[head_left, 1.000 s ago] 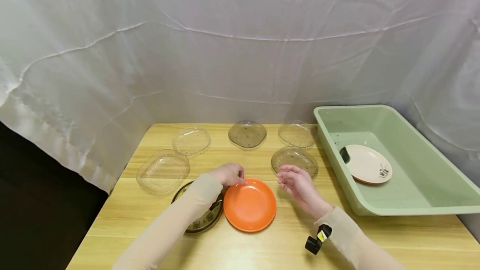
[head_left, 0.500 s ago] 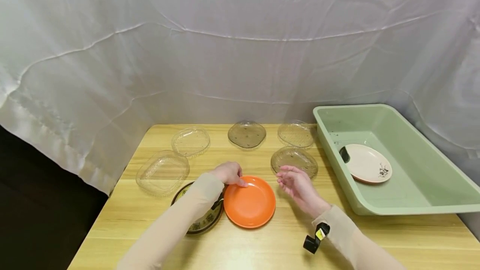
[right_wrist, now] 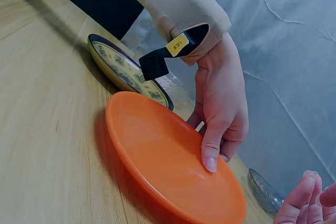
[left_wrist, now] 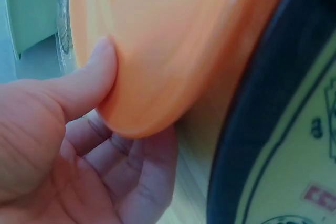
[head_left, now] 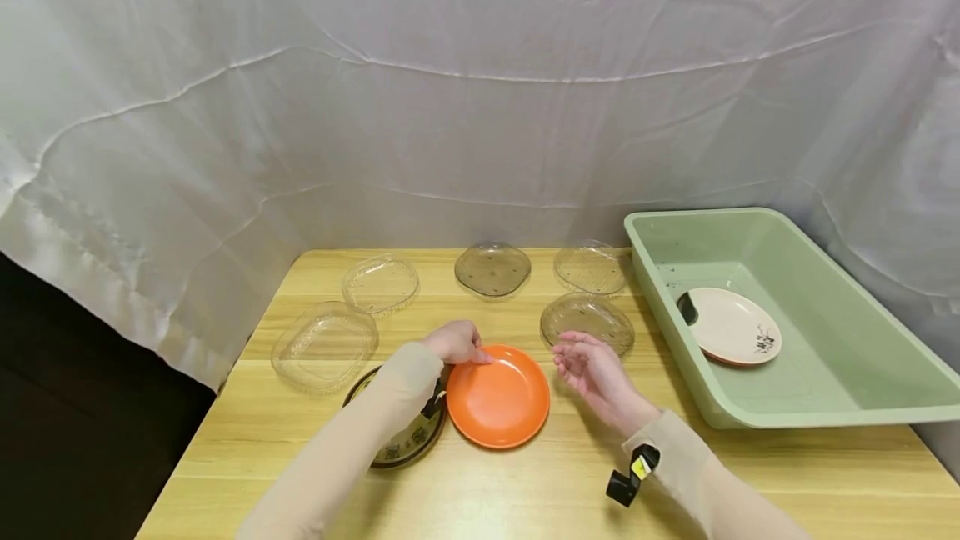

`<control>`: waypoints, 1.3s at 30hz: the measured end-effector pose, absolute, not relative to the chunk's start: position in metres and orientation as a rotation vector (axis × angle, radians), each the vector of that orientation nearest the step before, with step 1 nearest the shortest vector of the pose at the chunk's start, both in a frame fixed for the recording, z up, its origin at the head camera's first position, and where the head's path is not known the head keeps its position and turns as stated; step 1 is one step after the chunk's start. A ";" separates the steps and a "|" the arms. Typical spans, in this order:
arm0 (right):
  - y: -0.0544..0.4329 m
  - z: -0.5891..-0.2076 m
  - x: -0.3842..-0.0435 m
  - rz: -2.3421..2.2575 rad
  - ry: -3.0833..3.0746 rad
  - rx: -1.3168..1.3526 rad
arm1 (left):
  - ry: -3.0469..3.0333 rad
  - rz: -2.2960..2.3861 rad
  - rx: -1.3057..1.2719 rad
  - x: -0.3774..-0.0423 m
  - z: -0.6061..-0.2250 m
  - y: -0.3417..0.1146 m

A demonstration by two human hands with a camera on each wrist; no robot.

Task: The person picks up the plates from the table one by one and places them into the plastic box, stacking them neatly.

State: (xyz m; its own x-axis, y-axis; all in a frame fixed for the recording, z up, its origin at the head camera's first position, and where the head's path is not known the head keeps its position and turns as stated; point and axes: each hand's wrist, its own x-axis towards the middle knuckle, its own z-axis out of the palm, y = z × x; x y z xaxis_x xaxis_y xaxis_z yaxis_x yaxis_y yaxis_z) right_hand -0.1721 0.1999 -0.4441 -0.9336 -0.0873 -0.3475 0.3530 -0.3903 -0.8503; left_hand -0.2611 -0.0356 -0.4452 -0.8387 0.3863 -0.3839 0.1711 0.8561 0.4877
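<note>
My left hand (head_left: 459, 344) pinches the far-left rim of an orange plate (head_left: 498, 402); in the left wrist view the thumb lies on its upper face with the fingers curled beneath. The right wrist view shows this plate (right_wrist: 168, 156) tilted, a shadow under its near edge. Beside it, partly hidden under my left forearm, is a dark-rimmed plate with a yellow patterned face (head_left: 408, 444). My right hand (head_left: 600, 377) hovers to the right of the orange plate, fingers loosely bent and holding nothing, overlapping a smoky glass plate (head_left: 588, 319) in the head view.
A green tub (head_left: 817, 390) stands at the right with a cream plate (head_left: 731, 327) inside. Along the back are another smoky glass plate (head_left: 492, 267) and a clear one (head_left: 592, 267). Two more clear dishes, one farther back (head_left: 381, 283) and one nearer (head_left: 326, 346), sit at the left.
The orange plate, pinched by my left hand, has shifted slightly away from me, its near edge coming up a little. My right hand has barely moved.
</note>
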 end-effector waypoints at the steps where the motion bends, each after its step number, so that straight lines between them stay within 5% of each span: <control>1: 0.200 -0.444 -0.172 -2.395 1.551 0.365 | 2.550 0.625 0.404 -0.262 -0.446 -0.036; 17: 0.200 -0.450 -0.176 -2.350 1.728 0.362 | 2.491 0.845 0.389 -0.260 -0.447 -0.045; 39: 0.190 -0.448 -0.179 -2.150 2.422 0.036 | 2.431 1.311 0.244 -0.251 -0.450 -0.058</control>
